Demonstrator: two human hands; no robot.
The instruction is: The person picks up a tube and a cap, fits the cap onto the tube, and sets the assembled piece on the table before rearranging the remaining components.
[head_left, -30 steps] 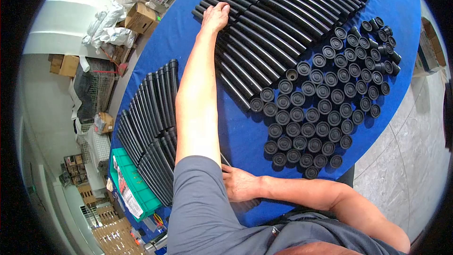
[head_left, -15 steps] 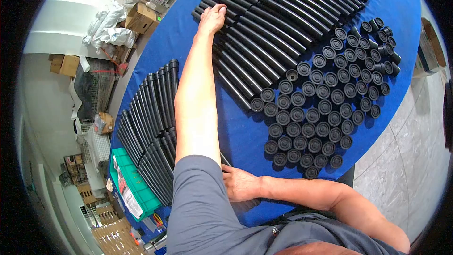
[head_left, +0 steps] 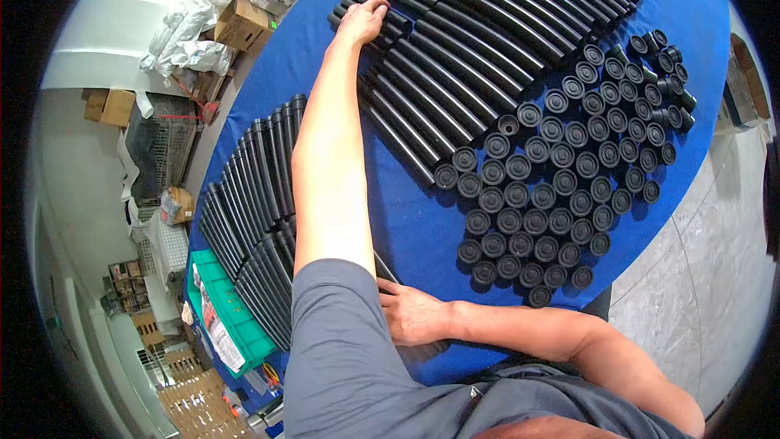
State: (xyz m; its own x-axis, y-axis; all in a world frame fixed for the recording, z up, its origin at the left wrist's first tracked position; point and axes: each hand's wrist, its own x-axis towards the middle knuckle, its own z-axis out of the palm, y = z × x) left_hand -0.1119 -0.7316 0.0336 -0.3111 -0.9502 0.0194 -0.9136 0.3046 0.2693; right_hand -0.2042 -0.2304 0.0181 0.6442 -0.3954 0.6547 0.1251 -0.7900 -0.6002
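Note:
My left hand (head_left: 362, 19) reaches far across the blue table (head_left: 422, 228). Its fingers curl over the left ends of the black curved tubes (head_left: 479, 41) laid side by side in a long row at the back. Close to my body, my right hand (head_left: 413, 315) lies over a single black tube (head_left: 429, 349) at the table's near edge; my grey sleeve (head_left: 341, 358) hides its fingertips. Several black round caps (head_left: 552, 187) stand in rows to the right of the tubes, apart from both hands.
A second stack of black tubes (head_left: 256, 211) lies at the table's left side. A green crate (head_left: 231, 317) sits below it. Cardboard boxes (head_left: 237, 24), plastic bags and wire racks stand on the floor beyond the left edge. Tiled floor lies right.
My left hand has slid a little further out along the tube ends. My right hand has stayed where it was.

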